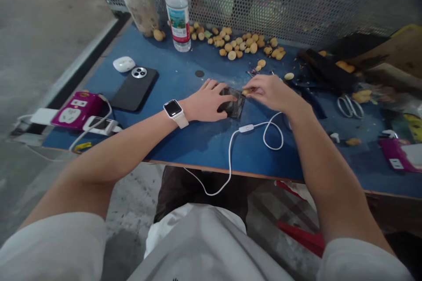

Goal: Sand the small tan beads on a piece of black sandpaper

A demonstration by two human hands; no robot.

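My left hand [208, 100], with a white watch [173, 109] on its wrist, lies spread over a dark, thin, square sheet [236, 107]. Its fingers cover part of that sheet, which looks creased and shiny. At the sheet's right edge, my right hand [263, 90] pinches a small tan rounded piece [245, 92]. The fingers hide much of this piece, and I cannot tell its exact kind. Several similar tan rounded pieces [242, 45] are heaped along the back of the blue table [194, 142]. A white cable with an inline switch [246, 128] loops just in front of both hands.
A water bottle [178, 17] and a cloudy jar [141, 9] stand at the back left. At left lie a dark phone [135, 90], a white earbud case [124, 64] and a purple power socket [77, 109]. Scissors [350, 107] lie at right, before a perforated metal panel [263, 0].
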